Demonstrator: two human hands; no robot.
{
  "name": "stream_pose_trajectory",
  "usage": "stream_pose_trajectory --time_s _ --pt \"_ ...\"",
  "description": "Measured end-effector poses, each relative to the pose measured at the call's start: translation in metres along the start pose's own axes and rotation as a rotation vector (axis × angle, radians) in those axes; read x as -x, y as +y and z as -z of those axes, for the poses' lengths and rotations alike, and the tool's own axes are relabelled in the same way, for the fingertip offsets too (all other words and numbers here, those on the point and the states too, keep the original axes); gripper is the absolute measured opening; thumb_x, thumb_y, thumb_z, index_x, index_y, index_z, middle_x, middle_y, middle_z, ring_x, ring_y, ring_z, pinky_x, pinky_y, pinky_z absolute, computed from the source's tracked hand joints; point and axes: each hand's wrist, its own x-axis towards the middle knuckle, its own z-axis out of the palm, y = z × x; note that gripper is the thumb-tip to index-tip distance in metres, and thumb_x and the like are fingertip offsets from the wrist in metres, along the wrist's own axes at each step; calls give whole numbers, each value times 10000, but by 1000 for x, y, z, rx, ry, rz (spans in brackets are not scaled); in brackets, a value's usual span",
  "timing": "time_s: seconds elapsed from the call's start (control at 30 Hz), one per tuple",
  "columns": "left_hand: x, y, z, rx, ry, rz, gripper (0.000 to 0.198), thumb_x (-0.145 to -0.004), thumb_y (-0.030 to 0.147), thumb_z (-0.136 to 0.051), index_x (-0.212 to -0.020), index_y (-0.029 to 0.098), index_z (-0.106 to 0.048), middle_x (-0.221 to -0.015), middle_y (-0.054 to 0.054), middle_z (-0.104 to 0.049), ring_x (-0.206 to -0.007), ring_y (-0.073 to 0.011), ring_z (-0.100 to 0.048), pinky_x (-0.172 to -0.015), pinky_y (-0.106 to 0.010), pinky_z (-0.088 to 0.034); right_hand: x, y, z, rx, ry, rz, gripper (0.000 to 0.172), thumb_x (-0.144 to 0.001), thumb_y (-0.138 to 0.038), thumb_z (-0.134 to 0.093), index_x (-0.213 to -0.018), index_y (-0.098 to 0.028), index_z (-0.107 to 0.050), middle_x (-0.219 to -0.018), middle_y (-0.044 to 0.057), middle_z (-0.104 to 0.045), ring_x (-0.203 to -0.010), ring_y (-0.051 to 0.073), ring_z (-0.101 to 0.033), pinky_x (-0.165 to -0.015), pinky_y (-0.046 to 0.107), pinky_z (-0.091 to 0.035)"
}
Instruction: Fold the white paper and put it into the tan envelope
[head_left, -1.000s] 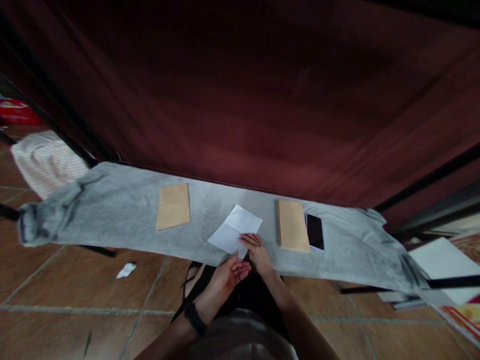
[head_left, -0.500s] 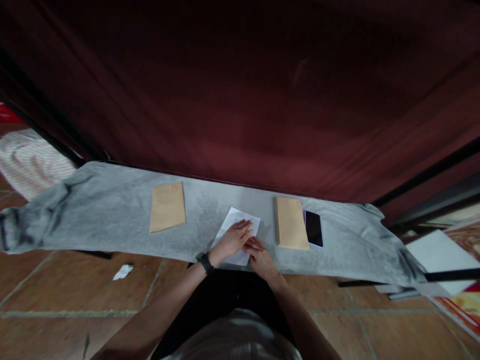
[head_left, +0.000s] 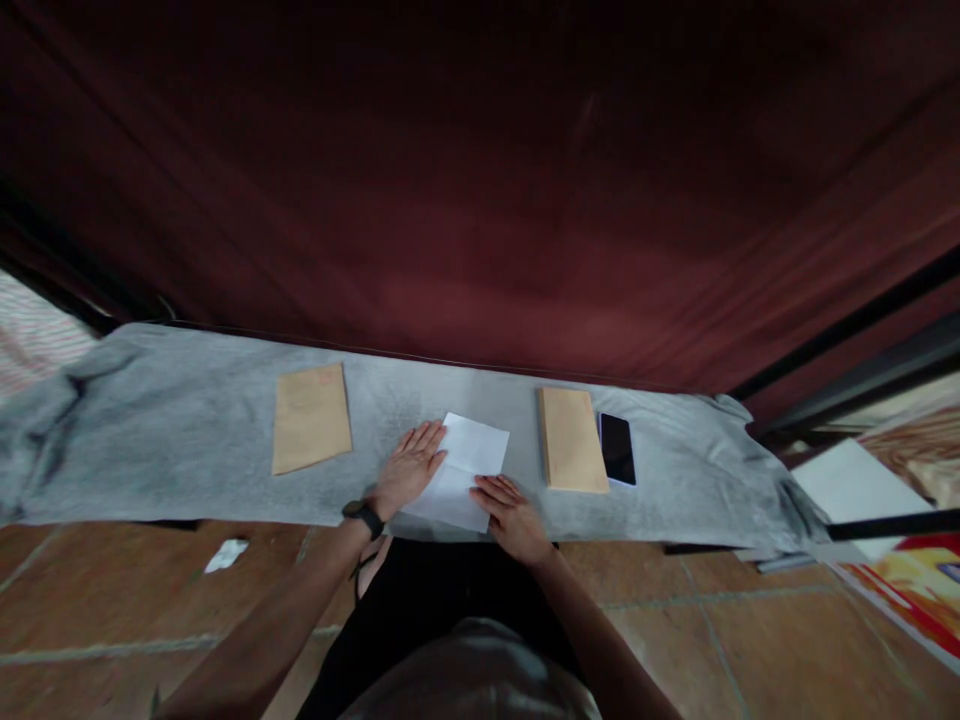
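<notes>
A white sheet of paper (head_left: 471,450) with a crease across it lies on the grey cloth in front of me. My left hand (head_left: 411,466) rests on the paper's left edge, fingers stretched out and flat. On its wrist is a dark watch. My right hand (head_left: 513,516) lies on the lower right edge of the sheet, its fingers extended over the paper. Neither hand grips anything. Left of the paper is a single brown envelope (head_left: 311,418). To the right sits a thick stack of brown envelopes (head_left: 574,440).
A dark-screened phone (head_left: 617,449) lies right beside the envelope stack. The grey cloth (head_left: 202,430) covers a long narrow table against a dark red curtain (head_left: 480,250). A crumpled white scrap (head_left: 226,555) is on the tiled floor. White boards (head_left: 859,490) stand at the right.
My hands have moved apart, from together on the paper's middle to its left and right edges, exposing the crease. The whole view has shifted slightly.
</notes>
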Motion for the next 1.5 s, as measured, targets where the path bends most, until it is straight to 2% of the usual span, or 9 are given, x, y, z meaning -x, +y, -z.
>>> stream_pose_trajectory --time_s 0.17,0.33,0.47,0.6,0.8,0.97,1.1,1.27,1.5 --pt "41 -22 14 217 -29 -90 533 -963 221 -381 -1487 217 -477 -1558 -63 -458 -1459 -218 -391 -1233 -484 -283 4 2 -2 -43 40 -27 737 -726 48 -540 -1390 -269 -590 -1485 24 -550 -1389 191 -492 -1229 455 -346" --pt "67 -21 30 381 -94 -203 653 -832 50 -425 -1442 255 -534 -1508 -33 -524 -1430 -195 -433 -1231 -478 -294 4 3 1 -132 92 -59 688 -756 58 -514 -1333 -295 -639 -1417 6 -614 -1342 162 -540 -1221 442 -364" --pt "61 -10 33 384 -75 -173 577 -818 116 -538 -1379 240 -597 -1451 -71 -581 -1382 -232 -495 -1196 -499 -350 2 0 2 -174 129 -94 614 -783 53 -513 -1263 -289 -686 -1348 13 -666 -1297 163 -578 -1197 451 -394" --pt "46 -2 27 385 -13 -124 479 -825 95 -515 -1255 222 -683 -1366 -85 -647 -1310 -229 -564 -1142 -484 -429 3 -3 1 -139 162 -123 649 -776 62 -502 -1302 -282 -662 -1360 33 -657 -1304 178 -572 -1192 469 -393" --pt "51 2 25 322 -25 -115 616 -705 -33 -461 -1204 236 -701 -1296 -47 -689 -1264 -211 -589 -1139 -461 -437 8 -3 3 -150 226 -192 639 -767 60 -477 -1268 -277 -685 -1289 37 -698 -1245 191 -602 -1153 453 -424" --pt "57 9 23 316 46 -32 288 -903 174 -511 -1105 225 -709 -1168 -67 -727 -1155 -233 -642 -1059 -438 -491 4 -3 3 -137 261 -279 500 -858 -22 -501 -1272 -252 -662 -1242 48 -715 -1177 211 -626 -1076 429 -468" --pt "48 18 19 306 109 99 235 -964 341 -510 -1065 209 -676 -1066 -82 -728 -1038 -234 -676 -949 -389 -533 -6 -2 1 -68 338 -409 307 -949 -190 -538 -1237 -178 -643 -1156 105 -731 -1080 235 -666 -988 398 -509" --pt "37 26 13 308 153 242 342 -957 372 -520 -1251 204 -570 -972 -58 -710 -908 -225 -690 -819 -341 -548 -16 2 -1 -59 385 -506 307 -981 -263 -497 -1262 -183 -591 -1075 92 -739 -975 221 -698 -888 352 -547" --pt "29 34 9 268 197 281 519 -961 354 -485 -1442 170 -414 -980 -74 -692 -915 -240 -680 -819 -358 -541 -26 1 -4 13 387 -561 438 -993 -268 -476 -1415 -151 -455 -1099 135 -726 -955 254 -707 -860 372 -560"
